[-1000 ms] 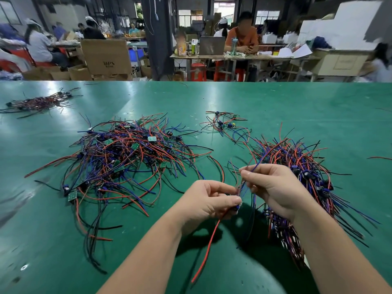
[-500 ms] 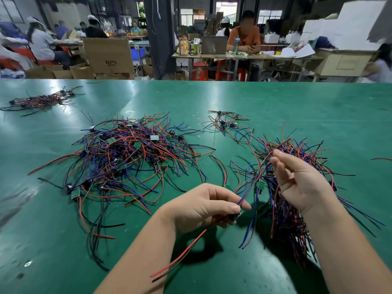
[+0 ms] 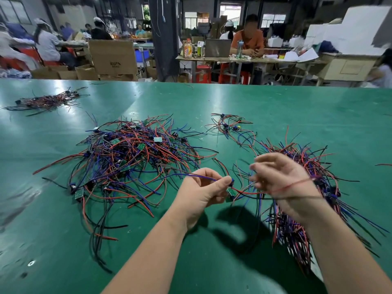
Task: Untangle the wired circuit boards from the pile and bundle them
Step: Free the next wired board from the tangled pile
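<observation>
Now, left hand pinches circuit board — right hand blurred, under wires

The smooth, glossy green covering of the bench reflected light; the wires wore shiny plastic insulation; cartons beyond its far edge were matt cardboard.

This is a factory assembly floor: a broad green tabletop carries heaps of wired circuit boards. Beyond it, at 12 o'clock, a worker sits at a cluttered bench with red stools beneath. At 10 o'clock more workers sit in a row, and cardboard cartons stand on the floor at 11.
</observation>
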`<move>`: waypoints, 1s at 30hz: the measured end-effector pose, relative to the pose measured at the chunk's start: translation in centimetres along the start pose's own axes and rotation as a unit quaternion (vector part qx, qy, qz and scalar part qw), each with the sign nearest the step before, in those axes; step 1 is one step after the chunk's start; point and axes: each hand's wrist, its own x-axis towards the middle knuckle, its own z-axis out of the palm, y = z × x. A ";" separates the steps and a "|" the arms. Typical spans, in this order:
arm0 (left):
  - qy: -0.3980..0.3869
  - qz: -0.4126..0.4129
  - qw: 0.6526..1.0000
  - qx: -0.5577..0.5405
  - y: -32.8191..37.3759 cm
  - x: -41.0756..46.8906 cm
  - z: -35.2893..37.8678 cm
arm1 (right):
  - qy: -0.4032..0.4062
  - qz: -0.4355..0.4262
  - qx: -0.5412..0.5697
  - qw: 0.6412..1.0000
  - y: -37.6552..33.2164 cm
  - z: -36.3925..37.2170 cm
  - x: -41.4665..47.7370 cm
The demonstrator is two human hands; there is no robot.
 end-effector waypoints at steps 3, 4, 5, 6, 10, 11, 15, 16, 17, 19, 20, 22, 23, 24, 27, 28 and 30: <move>0.005 0.010 1.000 0.009 -0.2 0.2 -0.2 | -0.131 -0.012 -0.203 0.970 1.0 1.8 -1.3; -0.001 0.010 1.000 0.011 -0.2 0.3 -0.2 | -0.116 -0.035 -0.237 0.964 1.2 2.1 -1.5; -0.004 0.010 1.000 0.010 -0.2 0.2 -0.1 | -0.089 -0.060 -0.251 0.962 1.3 2.4 -1.6; -0.002 0.010 1.000 0.009 -0.2 0.2 0.0 | -0.064 -0.080 -0.247 0.964 1.2 2.7 -1.6; 0.081 0.064 0.989 0.102 0.5 0.6 -0.5 | 0.053 -0.173 -0.205 0.962 -0.3 1.9 -1.7; 0.136 0.109 0.965 0.197 0.8 0.7 -1.1 | 0.110 -0.204 -0.215 0.949 -0.8 1.2 -1.7; 0.315 0.128 0.737 0.584 1.3 1.0 -4.7 | 0.240 -0.162 -0.396 0.871 -2.0 -2.6 -0.8; 0.315 0.067 0.709 0.627 1.4 0.9 -5.4 | 0.231 -0.112 -0.473 0.843 -1.9 -3.3 -0.6; 0.303 0.011 0.690 0.657 1.4 1.0 -5.9 | 0.223 -0.076 -0.530 0.814 -1.8 -3.8 -0.4; 0.281 -0.046 0.669 0.687 1.3 1.2 -6.5 | 0.233 -0.075 -0.560 0.792 -1.6 -4.2 -0.1; 0.284 -0.048 0.668 0.686 1.5 1.2 -6.6 | 0.246 -0.097 -0.548 0.794 -1.7 -4.1 -0.2; 0.305 -0.028 0.682 0.664 1.8 1.2 -6.7 | 0.259 -0.143 -0.512 0.806 -1.8 -3.4 -0.4; 0.314 -0.014 0.694 0.648 1.9 1.2 -6.7 | 0.260 -0.159 -0.497 0.812 -1.8 -3.1 -0.4; 0.319 0.002 0.710 0.628 1.9 1.1 -6.7 | 0.257 -0.174 -0.490 0.815 -1.8 -2.8 -0.5; 0.341 0.034 0.802 0.489 2.0 1.1 -6.5 | 0.241 -0.203 -0.474 0.822 -1.3 -1.7 -0.6; 0.346 0.046 0.847 0.402 2.1 1.3 -6.4 | 0.233 -0.209 -0.461 0.830 -1.1 -1.5 -0.7; 0.330 0.065 0.923 0.186 2.6 1.7 -5.9 | 0.212 -0.202 -0.415 0.861 -0.8 -0.8 -0.8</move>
